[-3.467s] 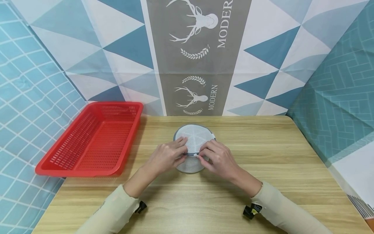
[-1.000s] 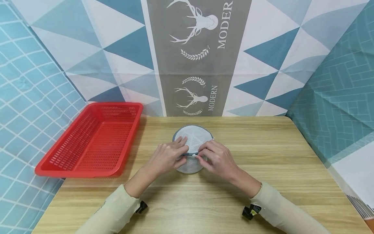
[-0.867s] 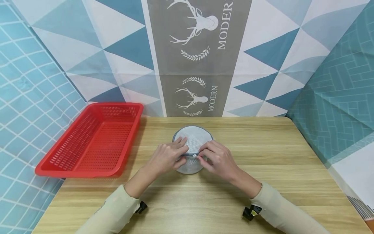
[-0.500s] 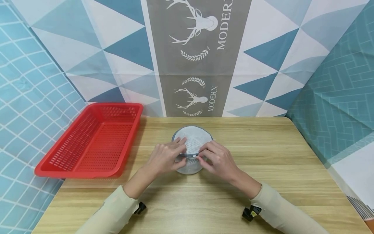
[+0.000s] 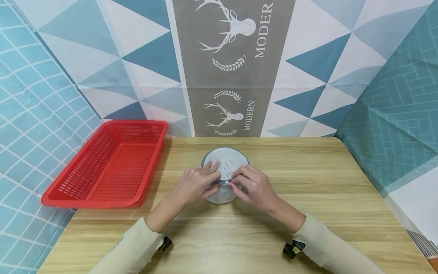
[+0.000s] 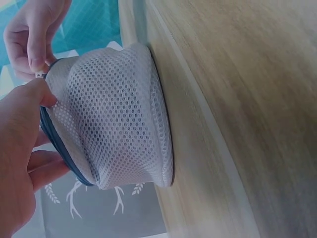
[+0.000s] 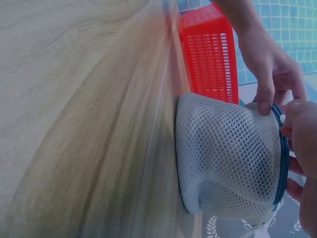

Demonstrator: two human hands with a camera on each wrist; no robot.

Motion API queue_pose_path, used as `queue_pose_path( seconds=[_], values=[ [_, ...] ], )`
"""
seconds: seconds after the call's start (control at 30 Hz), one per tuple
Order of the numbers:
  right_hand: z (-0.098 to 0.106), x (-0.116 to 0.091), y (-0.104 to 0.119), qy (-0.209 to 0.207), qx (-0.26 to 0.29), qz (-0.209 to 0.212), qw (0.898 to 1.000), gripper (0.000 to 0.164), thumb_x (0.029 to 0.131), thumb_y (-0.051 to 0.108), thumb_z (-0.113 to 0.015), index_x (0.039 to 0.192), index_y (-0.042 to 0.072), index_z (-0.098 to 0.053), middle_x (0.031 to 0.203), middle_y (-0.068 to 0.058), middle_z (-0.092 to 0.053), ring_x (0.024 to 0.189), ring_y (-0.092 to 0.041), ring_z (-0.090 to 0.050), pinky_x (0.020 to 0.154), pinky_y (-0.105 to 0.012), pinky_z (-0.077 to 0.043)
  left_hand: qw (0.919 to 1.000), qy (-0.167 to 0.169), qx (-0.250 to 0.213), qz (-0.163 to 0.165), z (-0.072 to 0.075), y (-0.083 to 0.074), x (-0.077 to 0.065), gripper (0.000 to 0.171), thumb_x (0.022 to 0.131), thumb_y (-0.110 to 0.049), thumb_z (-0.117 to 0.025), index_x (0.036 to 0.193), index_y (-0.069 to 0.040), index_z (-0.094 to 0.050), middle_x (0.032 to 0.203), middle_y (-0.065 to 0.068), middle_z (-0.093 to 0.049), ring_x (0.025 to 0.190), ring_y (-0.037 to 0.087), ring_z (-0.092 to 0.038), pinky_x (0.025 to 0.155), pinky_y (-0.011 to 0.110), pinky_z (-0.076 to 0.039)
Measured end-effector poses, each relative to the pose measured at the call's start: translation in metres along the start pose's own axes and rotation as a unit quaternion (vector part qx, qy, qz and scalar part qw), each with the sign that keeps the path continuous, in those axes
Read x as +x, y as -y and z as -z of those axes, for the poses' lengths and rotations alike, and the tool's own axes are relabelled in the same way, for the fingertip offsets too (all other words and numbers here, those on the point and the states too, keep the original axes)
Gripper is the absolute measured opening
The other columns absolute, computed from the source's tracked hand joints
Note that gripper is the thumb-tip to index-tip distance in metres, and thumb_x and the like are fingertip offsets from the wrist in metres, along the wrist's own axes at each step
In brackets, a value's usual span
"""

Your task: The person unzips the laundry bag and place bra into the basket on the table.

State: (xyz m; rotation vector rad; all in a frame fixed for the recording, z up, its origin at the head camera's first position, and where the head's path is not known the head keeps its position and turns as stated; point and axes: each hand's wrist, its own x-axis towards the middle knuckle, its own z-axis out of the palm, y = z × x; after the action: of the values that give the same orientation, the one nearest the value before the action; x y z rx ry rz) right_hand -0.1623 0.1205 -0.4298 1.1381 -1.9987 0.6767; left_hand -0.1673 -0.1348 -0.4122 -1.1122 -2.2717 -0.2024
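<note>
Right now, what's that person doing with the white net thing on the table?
The person is holding a white mesh bag upright on the wooden table with both hands. The left hand grips it by the dark blue band at its top, and the right hand pinches a small white tab on that band. The red basket sits off to the person's left, and neither hand is touching it.

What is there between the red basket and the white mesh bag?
In the head view, the person's left hand comes between the red basket and the mesh bag; otherwise only bare wooden table shows there.
</note>
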Motion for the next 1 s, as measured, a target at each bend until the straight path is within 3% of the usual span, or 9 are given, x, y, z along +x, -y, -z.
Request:
queue_pose_path(
  seconds=[0.27,0.57,0.83,1.0],
  values=[
    [-0.0007,-0.0008,-0.0012,-0.007,-0.002,0.007,1.0,0.013,0.083,0.002,-0.088,0.085,0.01,-0.079,0.094,0.0,-0.077,0.084,-0.014,-0.068,0.072,-0.027,-0.057,1.0,0.006,-0.005,-0.005,-0.0002,-0.0003,-0.0018,0.031,0.083,-0.019,-0.09,0.089,-0.013,-0.06,0.132,0.019,-0.083,0.114,0.041,-0.086,0.042,0.028,-0.041],
    [0.0021,-0.0005,0.002,0.015,0.002,-0.018,1.0,0.009,0.087,0.005,-0.087,0.087,0.01,-0.08,0.096,-0.001,-0.077,0.087,-0.016,-0.069,0.073,-0.027,-0.058,0.9999,0.004,-0.013,0.002,0.0001,0.0001,-0.0025,0.028,0.083,-0.014,-0.086,0.087,-0.012,-0.059,0.132,0.019,-0.083,0.115,0.041,-0.085,0.043,0.03,-0.046],
    [0.0019,0.0027,0.0001,0.002,0.007,-0.011,1.0,0.011,0.086,0.002,-0.087,0.088,0.01,-0.079,0.096,-0.001,-0.076,0.087,-0.015,-0.069,0.072,-0.026,-0.058,0.9982,0.004,-0.057,0.019,0.0015,0.0001,-0.0019,0.026,0.085,-0.007,-0.08,0.083,-0.011,-0.055,0.133,0.022,-0.081,0.116,0.043,-0.084,0.048,0.018,-0.03],
    [0.0016,0.0042,-0.0003,-0.005,0.008,-0.003,1.0,0.012,0.085,0.001,-0.087,0.088,0.01,-0.08,0.096,0.0,-0.076,0.086,-0.014,-0.068,0.071,-0.026,-0.057,0.9975,0.0,-0.067,0.024,0.0014,0.0004,0.0007,0.027,0.085,-0.01,-0.086,0.086,-0.011,-0.059,0.134,0.023,-0.081,0.118,0.043,-0.084,0.047,0.022,-0.042]
  ],
)
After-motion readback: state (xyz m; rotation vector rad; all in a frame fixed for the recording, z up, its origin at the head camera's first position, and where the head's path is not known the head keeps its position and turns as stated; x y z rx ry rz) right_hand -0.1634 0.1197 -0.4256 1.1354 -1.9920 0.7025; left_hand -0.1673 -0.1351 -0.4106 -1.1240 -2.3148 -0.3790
